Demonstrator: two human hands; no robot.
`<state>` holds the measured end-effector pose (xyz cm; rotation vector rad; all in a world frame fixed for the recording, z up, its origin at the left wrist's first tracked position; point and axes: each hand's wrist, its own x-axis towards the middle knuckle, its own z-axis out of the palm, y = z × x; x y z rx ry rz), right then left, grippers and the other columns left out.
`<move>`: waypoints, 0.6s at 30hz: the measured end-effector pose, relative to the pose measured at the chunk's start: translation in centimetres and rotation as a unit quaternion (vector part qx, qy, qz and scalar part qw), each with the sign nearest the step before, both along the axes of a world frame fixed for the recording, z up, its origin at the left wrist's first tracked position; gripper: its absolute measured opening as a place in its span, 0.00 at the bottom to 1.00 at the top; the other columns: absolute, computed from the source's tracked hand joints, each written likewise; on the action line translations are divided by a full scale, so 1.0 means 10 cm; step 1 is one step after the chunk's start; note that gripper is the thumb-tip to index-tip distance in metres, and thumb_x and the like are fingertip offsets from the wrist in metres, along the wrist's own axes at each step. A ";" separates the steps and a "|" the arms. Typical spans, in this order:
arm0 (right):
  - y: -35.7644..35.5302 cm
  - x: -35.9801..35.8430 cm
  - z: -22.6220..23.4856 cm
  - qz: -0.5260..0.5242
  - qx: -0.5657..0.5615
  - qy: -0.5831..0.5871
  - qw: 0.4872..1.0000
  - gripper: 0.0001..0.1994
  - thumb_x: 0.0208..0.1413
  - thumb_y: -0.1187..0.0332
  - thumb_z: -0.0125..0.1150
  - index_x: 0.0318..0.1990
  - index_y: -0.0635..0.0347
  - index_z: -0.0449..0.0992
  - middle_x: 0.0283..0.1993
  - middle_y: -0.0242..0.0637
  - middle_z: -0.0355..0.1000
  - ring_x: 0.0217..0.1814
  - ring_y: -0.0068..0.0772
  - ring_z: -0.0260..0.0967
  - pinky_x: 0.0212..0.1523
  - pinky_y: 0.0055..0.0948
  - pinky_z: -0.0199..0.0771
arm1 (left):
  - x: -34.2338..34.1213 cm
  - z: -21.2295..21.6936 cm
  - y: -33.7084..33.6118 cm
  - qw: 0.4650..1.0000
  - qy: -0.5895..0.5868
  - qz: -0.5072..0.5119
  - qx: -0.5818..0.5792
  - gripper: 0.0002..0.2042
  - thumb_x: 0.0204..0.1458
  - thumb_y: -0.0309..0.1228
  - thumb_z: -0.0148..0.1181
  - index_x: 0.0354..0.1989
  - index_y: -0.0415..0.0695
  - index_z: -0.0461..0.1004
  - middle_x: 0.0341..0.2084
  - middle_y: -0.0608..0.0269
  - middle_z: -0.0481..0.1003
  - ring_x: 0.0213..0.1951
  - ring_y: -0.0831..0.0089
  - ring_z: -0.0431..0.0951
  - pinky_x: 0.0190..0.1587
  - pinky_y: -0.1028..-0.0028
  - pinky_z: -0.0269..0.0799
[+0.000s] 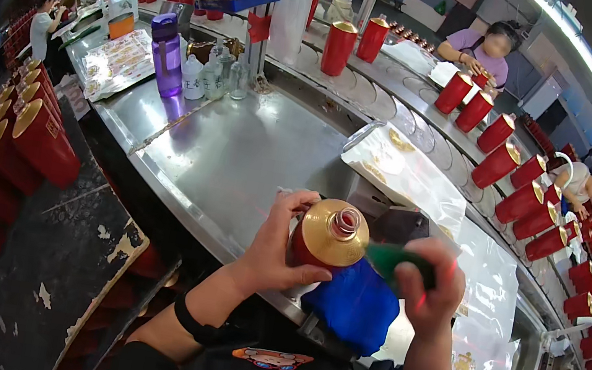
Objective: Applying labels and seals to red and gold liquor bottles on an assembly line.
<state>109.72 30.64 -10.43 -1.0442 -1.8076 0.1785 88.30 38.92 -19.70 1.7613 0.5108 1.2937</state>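
Upright in front of me stands a red bottle (330, 237) with a gold shoulder and an uncapped clear neck. My left hand (270, 251) is wrapped around its left side, thumb at the front. Between the fingers of my right hand (436, 285) is a flat green scraper-like piece (396, 263); its pointed end is at the right edge of the gold shoulder, though whether it touches I cannot tell. A bunched blue cloth (354, 307) lies right below the bottle. Behind my right hand sits a dark block (402, 223), partly hidden.
Finished-looking red bottles (497, 164) line the curved conveyor (393, 111) beyond the metal table (239, 153). Printed clear sheets (407, 168) lie at right. A purple drink bottle (166, 60) and small clear bottles (239, 77) stand far left. More red bottles (43, 145) crowd the left. Co-workers sit across the conveyor.
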 end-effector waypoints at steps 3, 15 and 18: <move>0.10 0.03 -0.11 -0.066 -0.025 0.018 0.997 0.11 0.58 0.75 0.56 0.48 0.65 0.72 0.44 0.44 0.76 0.44 0.40 0.75 0.45 0.31 0.74 | -0.05 0.05 0.02 0.996 0.011 0.036 0.084 0.50 0.39 0.49 0.74 0.64 0.37 0.49 0.56 0.51 0.60 0.57 0.60 0.63 0.60 0.63 0.59; 0.21 -0.13 -0.38 0.095 -0.153 0.014 0.984 0.30 0.48 0.83 0.47 0.64 0.67 0.61 0.66 0.52 0.59 0.70 0.47 0.56 0.68 0.36 0.54 | -0.05 0.18 -0.26 0.939 0.098 0.154 0.293 0.23 0.46 0.26 0.65 0.50 0.46 0.62 0.52 0.48 0.67 0.56 0.41 0.64 0.61 0.45 0.57; 0.18 -0.12 -0.39 0.131 -0.195 0.036 0.971 0.38 0.51 0.69 0.62 0.68 0.67 0.52 0.69 0.53 0.54 0.72 0.49 0.50 0.69 0.38 0.50 | -0.01 0.14 -0.34 0.934 0.080 0.162 0.307 0.20 0.46 0.29 0.67 0.46 0.49 0.65 0.50 0.49 0.68 0.59 0.41 0.61 0.60 0.46 0.61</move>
